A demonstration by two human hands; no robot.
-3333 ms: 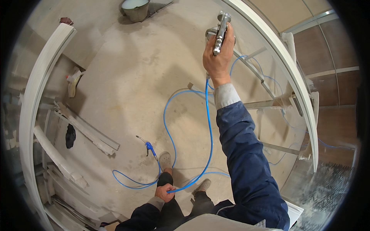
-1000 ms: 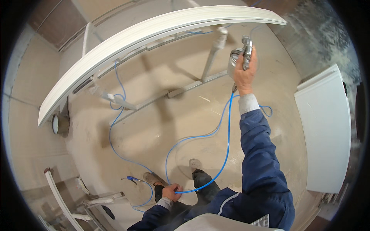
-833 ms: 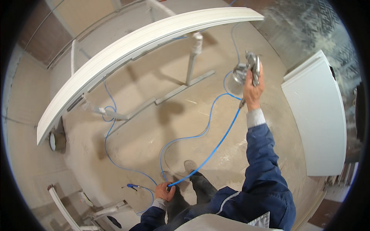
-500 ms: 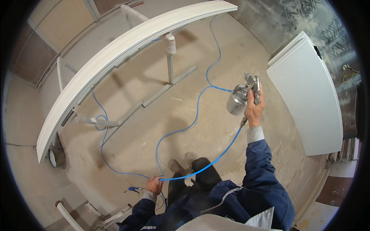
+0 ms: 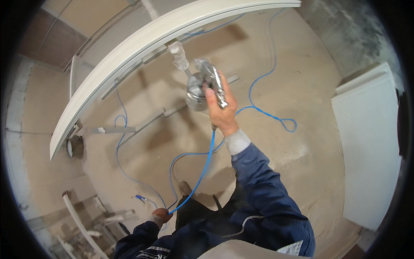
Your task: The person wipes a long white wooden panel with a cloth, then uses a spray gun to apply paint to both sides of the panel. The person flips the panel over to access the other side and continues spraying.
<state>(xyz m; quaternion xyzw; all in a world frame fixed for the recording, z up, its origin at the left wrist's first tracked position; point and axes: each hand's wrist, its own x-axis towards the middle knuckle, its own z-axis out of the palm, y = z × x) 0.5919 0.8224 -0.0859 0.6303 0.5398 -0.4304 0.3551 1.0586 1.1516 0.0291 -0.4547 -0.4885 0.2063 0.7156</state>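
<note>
My right hand (image 5: 223,110) is wrapped round the handle of a metal spray gun (image 5: 214,84) with a silver cup (image 5: 196,96) under it. The gun is held out in front of me, close to the long curved white panel (image 5: 125,54). From its grip a blue air hose (image 5: 202,172) runs down to my left hand (image 5: 161,215), which is closed on the hose low at the left. The panel rests on a grey metal stand whose wrapped post (image 5: 177,55) shows just behind the gun. The gun's nozzle is blurred.
More blue hose (image 5: 276,116) lies in loops across the floor. A blue-handled air blow gun (image 5: 140,197) is near my left hand. At the right leans a large white panel (image 5: 366,142). A round metal container (image 5: 75,146) stands by the curved panel's left end; white strips (image 5: 82,228) lie lower left.
My right hand has carried the spray gun left, toward the curved panel. My left hand has shifted slightly down and left, still on the hose. The view has turned and moved.
</note>
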